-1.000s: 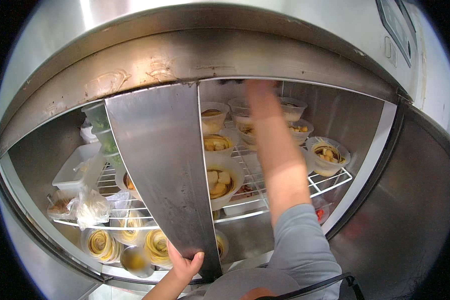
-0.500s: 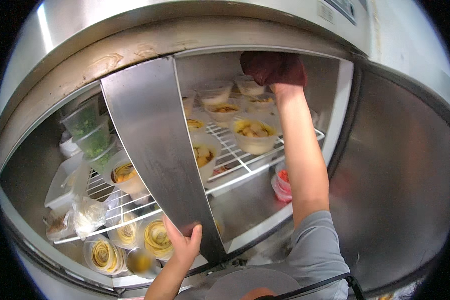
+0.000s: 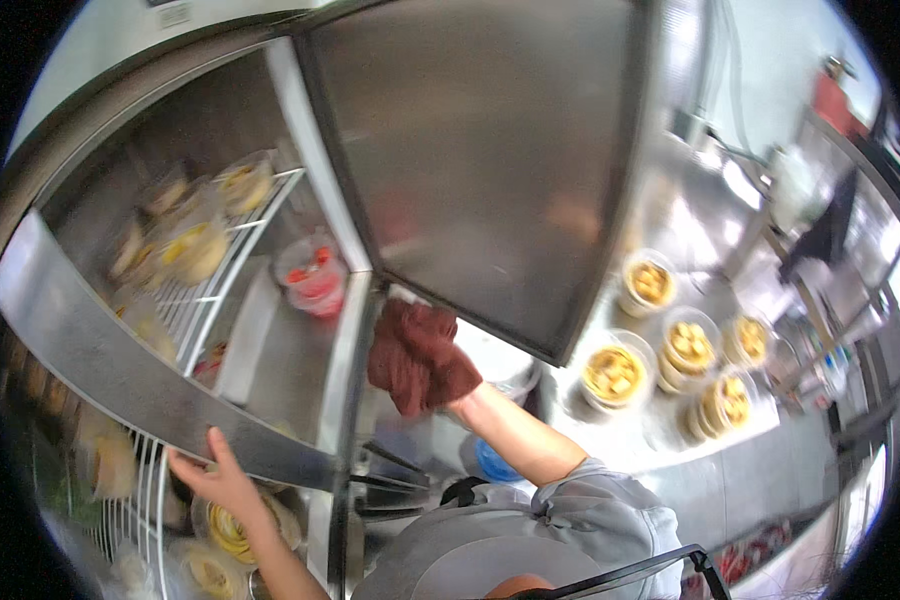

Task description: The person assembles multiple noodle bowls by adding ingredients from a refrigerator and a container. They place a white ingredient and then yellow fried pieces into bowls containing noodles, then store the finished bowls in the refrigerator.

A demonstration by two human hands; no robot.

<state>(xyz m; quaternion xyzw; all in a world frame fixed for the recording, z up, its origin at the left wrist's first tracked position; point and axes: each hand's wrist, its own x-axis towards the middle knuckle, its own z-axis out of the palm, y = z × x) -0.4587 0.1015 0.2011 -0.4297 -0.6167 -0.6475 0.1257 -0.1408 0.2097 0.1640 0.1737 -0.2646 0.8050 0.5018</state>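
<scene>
A dark red cloth (image 3: 410, 360) covers my right hand, whose fingers are hidden in its folds. The cloth is by the refrigerator's right frame, below the open metal door (image 3: 470, 150). With thumb and fingers on either side of its edge, my left hand (image 3: 225, 490) grips the metal post (image 3: 135, 330) between the refrigerator's two openings. Inside, clear plastic tubs of yellow food (image 3: 195, 250) stand on a white wire shelf (image 3: 215, 285). Tubs with red contents (image 3: 315, 280) sit lower, near the right frame.
To the right, several lidded tubs of yellow food (image 3: 615, 375) stand on a steel counter (image 3: 660, 455). A blue object (image 3: 495, 462) shows below my right forearm. More tubs (image 3: 235, 530) are under the left shelf. The open door juts out between refrigerator and counter.
The view has swung right, bringing the counter and its tubs in. My right hand has come out of the refrigerator's upper interior with the cloth, down beside the frame. My left hand stays on the post.
</scene>
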